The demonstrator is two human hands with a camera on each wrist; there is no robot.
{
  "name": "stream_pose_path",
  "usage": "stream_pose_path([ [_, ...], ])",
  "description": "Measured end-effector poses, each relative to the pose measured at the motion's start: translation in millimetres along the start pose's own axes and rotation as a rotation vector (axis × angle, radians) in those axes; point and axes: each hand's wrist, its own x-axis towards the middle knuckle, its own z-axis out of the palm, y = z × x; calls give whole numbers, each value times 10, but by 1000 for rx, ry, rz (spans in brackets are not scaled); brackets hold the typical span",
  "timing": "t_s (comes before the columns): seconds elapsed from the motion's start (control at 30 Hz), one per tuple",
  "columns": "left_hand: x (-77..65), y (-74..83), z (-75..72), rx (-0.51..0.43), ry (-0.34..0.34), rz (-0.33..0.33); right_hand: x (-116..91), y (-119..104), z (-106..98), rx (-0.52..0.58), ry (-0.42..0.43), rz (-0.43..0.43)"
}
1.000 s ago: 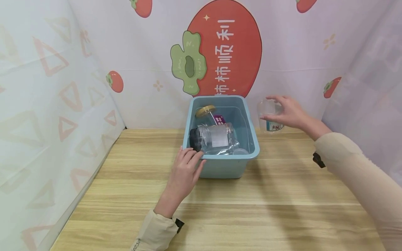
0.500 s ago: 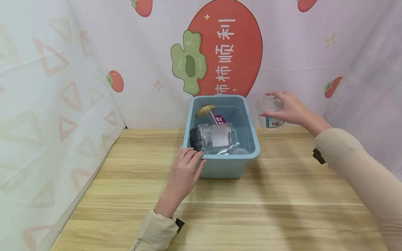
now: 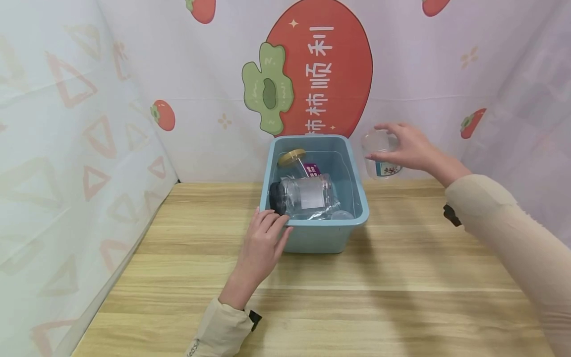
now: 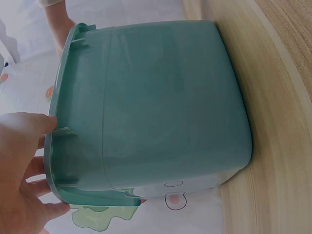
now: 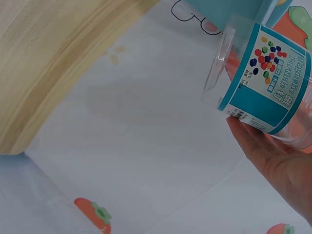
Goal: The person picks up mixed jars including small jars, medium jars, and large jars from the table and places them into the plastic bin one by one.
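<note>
A light-blue plastic bin (image 3: 318, 239) stands on the wooden table near the back curtain. At its near left corner my left hand (image 3: 262, 244) holds the rim; the left wrist view shows the thumb (image 4: 44, 122) outside and fingers over the edge. To the right of the bin, above the table, my right hand (image 3: 412, 148) grips a clear plastic jar (image 3: 373, 157) between thumb and fingers. The jar has a blue and white label (image 5: 267, 78) with coloured dots. Inside the bin lie a clear jar with a black lid (image 3: 277, 198) and a gold-lidded jar (image 3: 292, 157).
A purple label (image 3: 312, 170) and a small round clear piece (image 3: 342, 215) also show inside the bin. The wooden table (image 3: 312, 307) ends at a white curtain (image 3: 200, 64) printed with persimmons. Another curtain (image 3: 76, 148) hangs along the left side.
My right hand has risen slightly with the jar and drifted a little left. The left hand and the bin have stayed where they were.
</note>
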Motion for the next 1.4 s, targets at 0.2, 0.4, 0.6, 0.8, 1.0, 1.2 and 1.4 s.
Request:
stream_pose_path([
  [0.2,-4,-5,2,3,-1,-2,20,-36,-17,-5,3,-16],
  [0.4,-6,-8,1,9,-3,-4,49,-73,-41,-14,-4,-15],
  [0.6,-7,-14,1,10,-5,-7,83,-117,-65,-27,-3,-22],
  [0.8,-5,-16,-1,14,-2,2,114,-185,-90,-29,-5,-28],
  [1.0,-2,-11,-6,14,-8,-1,145,-269,-103,-38,-16,-22],
  [1.2,1,-3,-11,13,-7,-1,162,-347,-108,-41,-31,-8],
  [1.4,0,-2,-9,16,-9,-2,180,-398,-100,-42,-26,-9],
])
